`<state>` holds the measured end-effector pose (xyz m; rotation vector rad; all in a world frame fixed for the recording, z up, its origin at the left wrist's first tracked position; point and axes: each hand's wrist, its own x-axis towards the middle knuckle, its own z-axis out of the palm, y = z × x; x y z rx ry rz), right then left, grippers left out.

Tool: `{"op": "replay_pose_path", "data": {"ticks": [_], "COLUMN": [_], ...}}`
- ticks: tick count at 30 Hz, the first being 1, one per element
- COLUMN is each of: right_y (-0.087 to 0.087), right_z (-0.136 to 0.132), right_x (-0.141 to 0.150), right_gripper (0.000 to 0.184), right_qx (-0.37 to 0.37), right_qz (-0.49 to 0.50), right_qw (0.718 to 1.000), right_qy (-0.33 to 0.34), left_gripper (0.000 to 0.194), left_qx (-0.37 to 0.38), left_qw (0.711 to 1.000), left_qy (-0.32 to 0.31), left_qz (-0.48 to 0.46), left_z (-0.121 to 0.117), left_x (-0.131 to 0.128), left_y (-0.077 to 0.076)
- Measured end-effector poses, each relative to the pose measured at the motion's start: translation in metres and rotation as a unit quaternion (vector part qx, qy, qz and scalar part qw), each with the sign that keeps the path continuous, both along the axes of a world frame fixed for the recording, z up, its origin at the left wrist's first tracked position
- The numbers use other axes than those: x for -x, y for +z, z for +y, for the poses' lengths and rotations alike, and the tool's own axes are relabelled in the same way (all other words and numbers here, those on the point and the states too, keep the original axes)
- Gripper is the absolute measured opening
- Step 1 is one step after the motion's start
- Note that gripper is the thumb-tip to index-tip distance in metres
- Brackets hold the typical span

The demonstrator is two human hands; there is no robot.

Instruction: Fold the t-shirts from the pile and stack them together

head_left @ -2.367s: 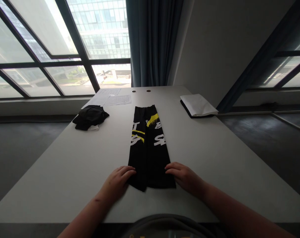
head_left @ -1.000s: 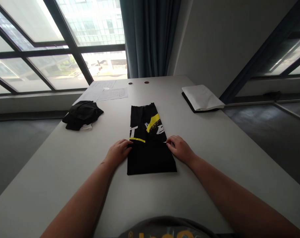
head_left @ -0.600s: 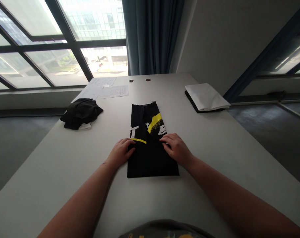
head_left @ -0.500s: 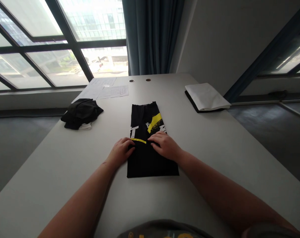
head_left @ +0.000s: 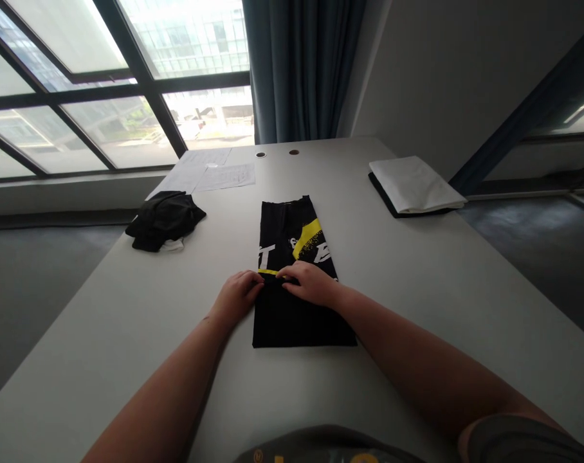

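Note:
A folded black garment, which looks like a T-shirt [head_left: 301, 325], lies flat as a long strip in front of me, with yellow and white print on its far half. At its left edge, beside the thin yellow line, my left hand [head_left: 238, 294] pinches the cloth between thumb and fingers. My right hand [head_left: 311, 283] lies across the middle of the shirt. Its fingertips are closed on the fabric near the yellow line, close to the left hand's fingertips. The right hand and wrist cover part of the shirt's right side.
A crumpled black cloth bundle [head_left: 166, 220] lies on the white table [head_left: 190, 366] at left. Papers [head_left: 227, 176] lie at the far left, near two round cable holes. A folded white cloth [head_left: 415, 183] rests on something black at right. Windows and a blue curtain [head_left: 301, 71] stand behind.
My right hand has moved left across the shirt, toward my left hand, uncovering more white lettering. The left hand's fingers have drawn together at the edge. The view has shifted slightly.

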<state>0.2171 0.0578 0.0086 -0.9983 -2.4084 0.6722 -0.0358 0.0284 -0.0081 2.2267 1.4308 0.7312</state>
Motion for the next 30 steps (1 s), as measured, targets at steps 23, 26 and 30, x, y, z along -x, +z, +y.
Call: {"op": "replay_pose_path", "data": {"ticks": [23,26,30], "right_y": [0.001,-0.004,-0.004], "right_z": [0.020,0.016,-0.008], "right_x": [-0.083,-0.106,-0.108], "right_gripper": [0.012,0.013,0.015], "right_qx": [-0.130,-0.100,-0.076], "right_qz": [0.020,0.000,-0.015], "right_qw": [0.962,0.966,0.986], "right_qy": [-0.238,-0.238,-0.149], "left_gripper": [0.018,0.017,0.016], "left_qx": [0.022,0.012,0.020], "left_qw": [0.987,0.992,0.995], "left_qy": [0.142,0.110,0.078], "left_qz": [0.072,0.056,0.056], "left_z": [-0.012,-0.008,-0.010], "left_x": [-0.001,0.001,0.002], "left_y": [0.011,0.010,0.012]}}
